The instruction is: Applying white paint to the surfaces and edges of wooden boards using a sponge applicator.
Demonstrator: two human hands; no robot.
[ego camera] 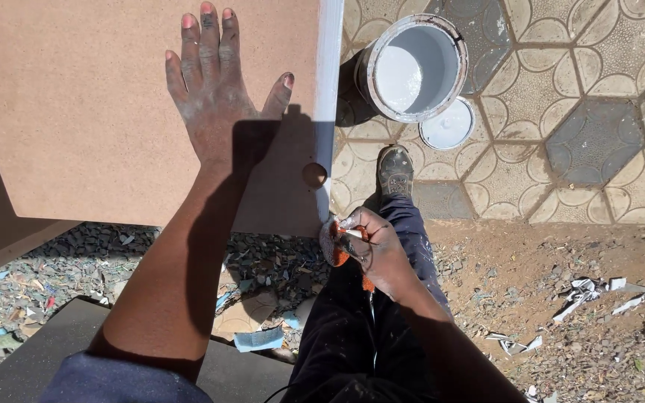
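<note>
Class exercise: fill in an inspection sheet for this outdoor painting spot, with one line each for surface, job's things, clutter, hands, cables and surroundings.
Surface: brown board, bare face up, its right edge painted white, a round hole near that edge.
Job's things: open paint can with white paint stands on the paving; its lid lies beside it, touching.
Clutter: paper and card scraps and white shards on the gravel.
Hands: left hand flat on the board, fingers spread; right hand closed on an orange rag at the board's lower edge.
Cables: nothing seen.
Surroundings: patterned paving, bare soil, the person's shoe near the can.
</note>
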